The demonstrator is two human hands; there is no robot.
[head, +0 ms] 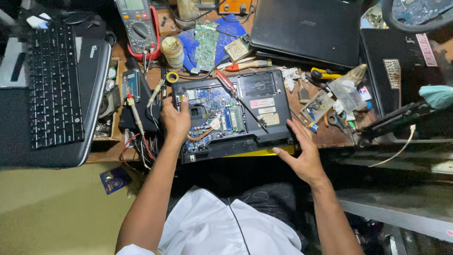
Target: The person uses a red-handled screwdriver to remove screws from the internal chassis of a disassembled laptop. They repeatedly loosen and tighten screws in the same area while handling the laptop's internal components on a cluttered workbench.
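An opened black laptop base [264, 89] lies upside down on the wooden bench, its blue circuit board [210, 106] exposed. My left hand [174, 120] grips its left edge, thumb resting on the board side. My right hand [304, 153] is at the base's front right corner, fingers spread, touching the edge. A red-handled screwdriver [238, 97] lies diagonally across the base.
A laptop with a keyboard [54, 85] sits at left, a multimeter [137, 26] and a loose green board [206, 45] behind. A closed black laptop [306, 28] is at the back. Scissors [337, 120], a screw tray [317, 106] and probe wires [141, 137] lie around.
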